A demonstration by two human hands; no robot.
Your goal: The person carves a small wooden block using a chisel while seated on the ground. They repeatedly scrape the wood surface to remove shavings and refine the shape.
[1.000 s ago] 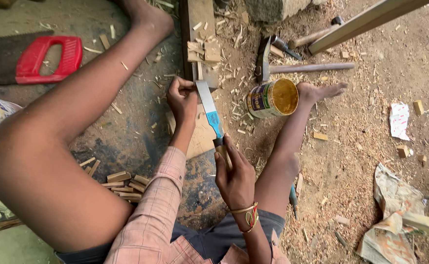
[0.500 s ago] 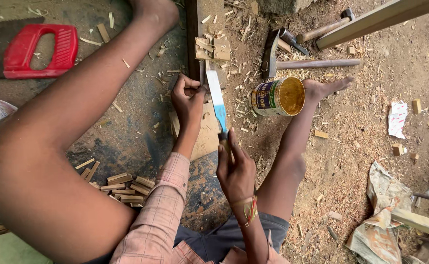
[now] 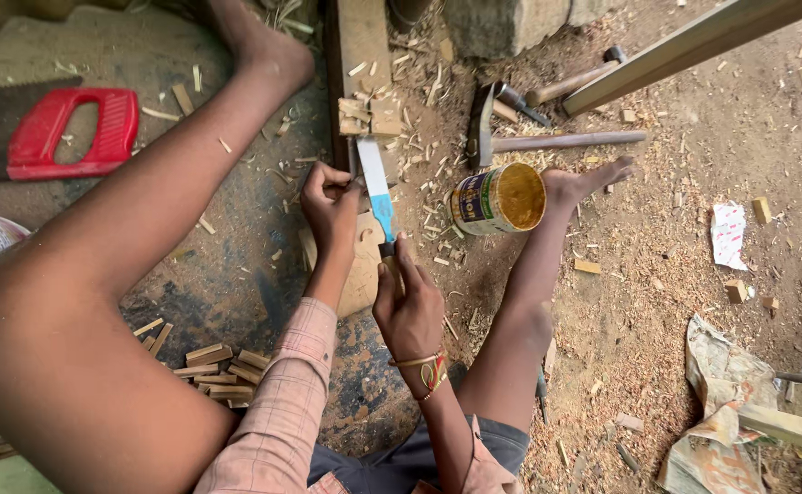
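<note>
1. The person sits on the floor with both legs spread, working in the gap between them over a pale wooden block (image 3: 362,265) that lies on the dark patch of floor.
2. The right hand (image 3: 408,306) is closed around the handle of a chisel (image 3: 375,183). Its flat blade has a blue band near the handle and points away from the body.
3. The left hand (image 3: 329,203) is pinched shut on a thin wooden stick (image 3: 352,157) held just beside the blade, fingers curled tight; whether stick and blade touch I cannot tell.
4. I judge the step in hand to be paring or splitting that stick with the chisel edge, with the block as a rest beneath.
5. The next move seems to call for a steady push along the grain, with the left fingers kept clear of the edge, since they sit very close to it.
6. An open tin of yellow glue (image 3: 500,198) lies tilted by the right foot, with a hammer (image 3: 529,139) just beyond it.
7. A pile of cut wooden pieces (image 3: 211,363) lies by the left thigh, more small offcuts (image 3: 371,116) sit past the chisel tip, and a red-handled saw (image 3: 63,134) rests toward the far left edge of the floor.
</note>
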